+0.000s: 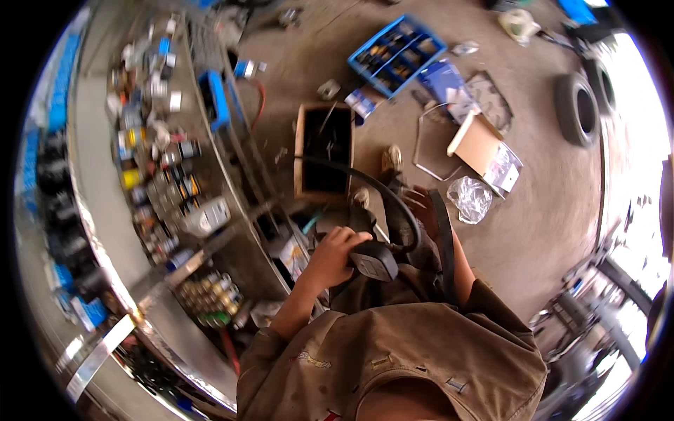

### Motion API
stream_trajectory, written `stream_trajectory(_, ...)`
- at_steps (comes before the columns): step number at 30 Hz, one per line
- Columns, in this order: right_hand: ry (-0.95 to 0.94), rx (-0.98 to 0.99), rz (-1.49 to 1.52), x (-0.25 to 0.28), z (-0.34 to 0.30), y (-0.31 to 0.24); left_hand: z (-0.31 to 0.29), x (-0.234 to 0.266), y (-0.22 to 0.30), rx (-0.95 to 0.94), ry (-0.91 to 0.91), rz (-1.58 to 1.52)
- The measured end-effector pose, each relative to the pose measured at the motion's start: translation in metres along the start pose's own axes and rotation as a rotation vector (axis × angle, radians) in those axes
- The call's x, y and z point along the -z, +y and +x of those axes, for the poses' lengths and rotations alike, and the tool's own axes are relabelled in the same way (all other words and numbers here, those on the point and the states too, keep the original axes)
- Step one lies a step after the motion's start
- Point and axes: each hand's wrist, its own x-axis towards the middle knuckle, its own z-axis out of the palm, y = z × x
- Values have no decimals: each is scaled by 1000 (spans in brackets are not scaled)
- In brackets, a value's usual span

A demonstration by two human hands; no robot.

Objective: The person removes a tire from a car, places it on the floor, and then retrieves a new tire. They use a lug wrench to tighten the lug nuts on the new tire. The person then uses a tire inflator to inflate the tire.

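Left hand [335,251]: closed on left end of grey-faced dark part [377,264]; some fingers hidden behind it.
Right hand [423,207]: blurred, partly covered by black band [444,242]; can't tell if it grips.
Grey-faced dark part: near, between the hands, in front of the person's torso; back side unseen.
Black curved tube [394,197]: arcs far left across view of wooden box [300,151]; join to dark part unclear.
Wooden box: far, contents too dark to sort.
Tyres [567,112]: far right, one partly hidden.
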Motion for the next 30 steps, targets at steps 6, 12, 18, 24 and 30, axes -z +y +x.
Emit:
stream_trajectory(6,-695,-5,537,-24,-133,-180,50,-49,123,-209,-643,548)
stream_trajectory(12,-179,497,1254,249,-313,-187,117,-160,235,-236,-959,251)
stream_trajectory(18,-45,1231,1526,557,-555,-47,224,-382,334,-337,-1128,569)
stream_trajectory(24,1046,1487,1985,727,-738,95,251,-581,529,-223,-1373,595)
stream_trajectory(30,1383,1613,2355,860,-781,209,324,-843,671,-622,-1276,811)
